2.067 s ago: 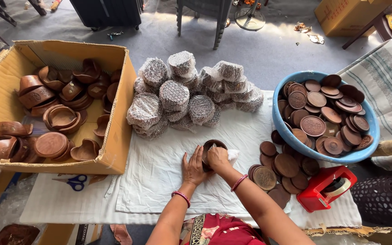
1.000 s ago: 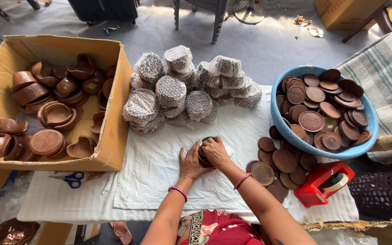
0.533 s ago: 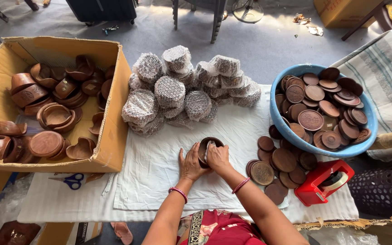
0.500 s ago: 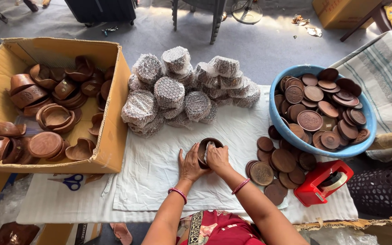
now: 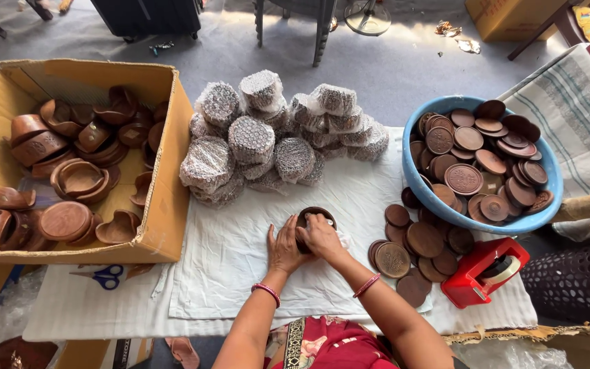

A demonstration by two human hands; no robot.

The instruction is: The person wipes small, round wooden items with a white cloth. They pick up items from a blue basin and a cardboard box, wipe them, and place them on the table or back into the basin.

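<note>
Head view: hands clasp round dark-brown wooden bowl.

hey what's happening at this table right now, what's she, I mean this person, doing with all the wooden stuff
A person sits at a white cloth, both hands on one small round wooden box: left hand beside it, right hand over its top. Behind it sits a heap of bubble-wrapped bundles. A cardboard box of wooden pieces stands to the left. To the right are a blue bowl of round wooden lids, more loose lids, and a red tape dispenser.
</note>
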